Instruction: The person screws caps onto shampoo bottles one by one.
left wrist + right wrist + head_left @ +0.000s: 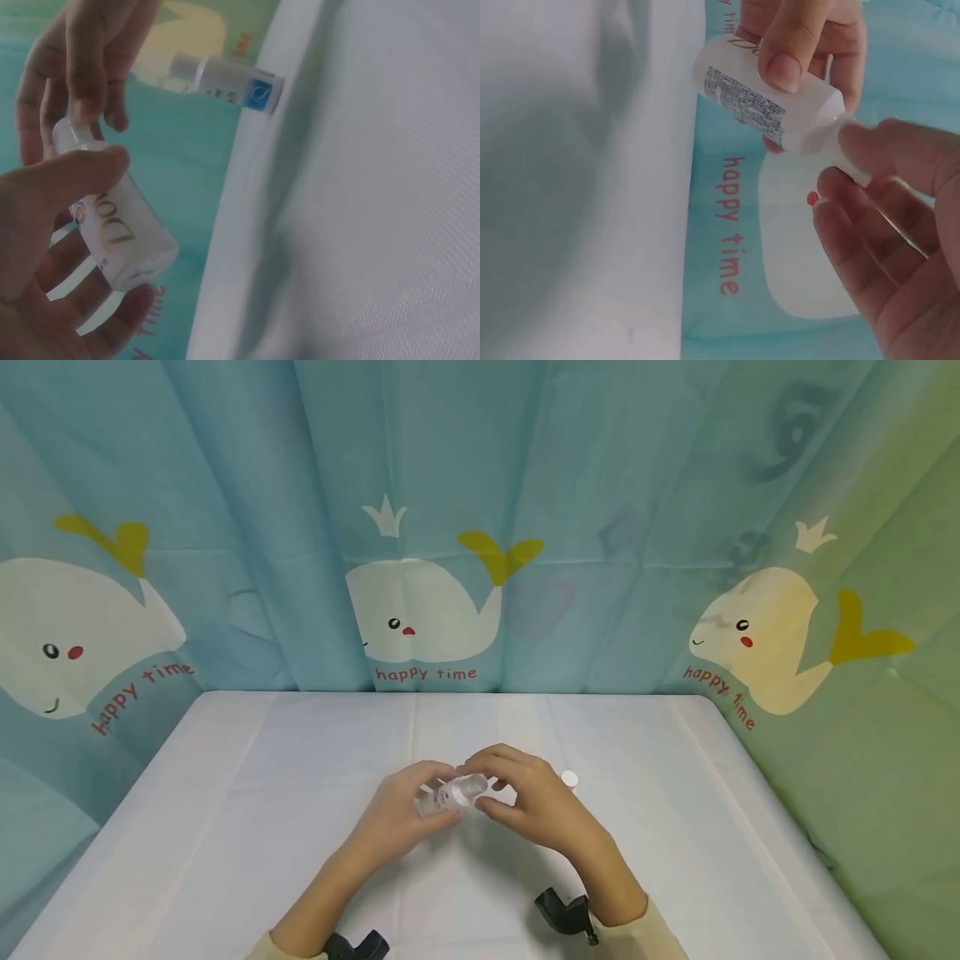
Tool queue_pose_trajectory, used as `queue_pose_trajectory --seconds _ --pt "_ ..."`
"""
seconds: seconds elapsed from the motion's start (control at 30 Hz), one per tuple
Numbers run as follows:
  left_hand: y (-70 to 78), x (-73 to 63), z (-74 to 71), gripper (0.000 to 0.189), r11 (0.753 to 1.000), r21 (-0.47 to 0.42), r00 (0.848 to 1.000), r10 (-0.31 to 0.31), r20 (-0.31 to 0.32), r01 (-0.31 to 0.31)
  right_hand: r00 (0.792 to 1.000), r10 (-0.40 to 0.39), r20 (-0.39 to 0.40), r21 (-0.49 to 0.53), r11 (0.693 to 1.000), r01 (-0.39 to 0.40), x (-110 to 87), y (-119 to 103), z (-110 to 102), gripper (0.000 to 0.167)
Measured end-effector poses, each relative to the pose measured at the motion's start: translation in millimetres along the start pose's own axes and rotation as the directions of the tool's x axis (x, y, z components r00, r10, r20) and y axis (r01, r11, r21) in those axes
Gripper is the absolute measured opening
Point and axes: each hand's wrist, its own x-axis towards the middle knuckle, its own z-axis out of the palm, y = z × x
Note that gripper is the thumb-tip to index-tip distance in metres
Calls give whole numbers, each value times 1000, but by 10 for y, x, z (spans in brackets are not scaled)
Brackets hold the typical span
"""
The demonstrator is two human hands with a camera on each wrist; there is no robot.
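Observation:
My left hand (393,810) grips a small whitish bottle (129,234) round its body, holding it tilted over the table. Gold lettering marks one side of the bottle, and a block of fine dark print shows on another in the right wrist view. At the bottle's upper end, the thumb and fingers of my right hand (528,793) are around its narrow cap (849,156). The right wrist view shows them pinching that cap. Beyond the right hand stands a second white bottle (232,82) with a blue patch on its label, mostly hidden in the head view.
A white-covered table (300,777) lies under both hands. Behind it hangs a blue-green curtain (600,485) printed with whales. Black wrist mounts (566,914) sit at both sleeves.

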Motion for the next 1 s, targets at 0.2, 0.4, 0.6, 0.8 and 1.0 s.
queue_pose_trajectory --seconds 0.2,0.4,0.6,0.8,1.0 --pt "9 0 10 41 1000 16 1000 -6 8 6 999 54 1 -36 998 -54 3 0 29 22" --pt "3 2 1 41 1000 15 1000 1 1 -1 1000 19 7 -7 1000 -19 0 8 22 31" --pt "7 6 3 42 1000 19 1000 5 3 -5 999 45 -9 -41 998 -45 8 -15 27 20" --pt "11 -9 33 44 994 96 997 65 -52 -59 980 175 -94 -94 979 -183 10 -46 99 21" --pt "2 -11 88 45 926 318 959 254 -123 -204 921 363 -144 -171 907 -384 22 -74 164 38"
